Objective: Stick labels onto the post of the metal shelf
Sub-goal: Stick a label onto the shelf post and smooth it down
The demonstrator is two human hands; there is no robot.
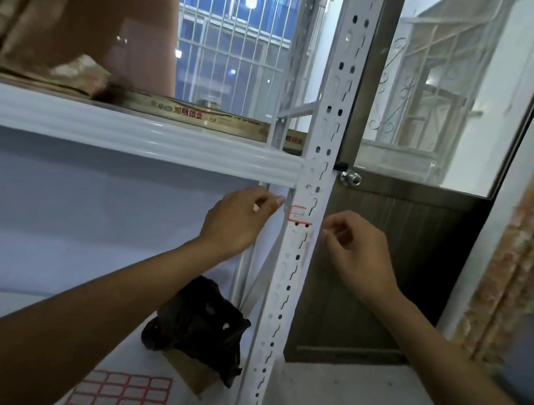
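My left hand (238, 222) is up at the left edge of the white perforated post (325, 134) of the metal shelf, just under the shelf's white front beam (130, 133). Its fingers are curled in, and the foremost fingertip is at the post's edge. A pale sliver shows between thumb and fingers, but I cannot tell whether that grip is pinching anything. My right hand (356, 247) sits at the same height on the right side of the post. Its fingers are curled too, with thumb and forefinger tips drawn together close to the post's right edge. I see nothing between them, and I cannot tell whether they touch the metal. Between my two hands a red-bordered label (299, 214) lies flat on the post's front face, just below the beam, with two of the post's dark holes showing along its lower edge. Near me on the lower shelf lies a sheet of red-bordered labels (122, 399) laid out in a grid. A crumpled black bag (202, 324) sits beyond it, close to the left of the post. A flat printed box (195, 115) rests on the upper shelf. To the right of the post, farther back, is a brown door with a round metal knob (350, 178).
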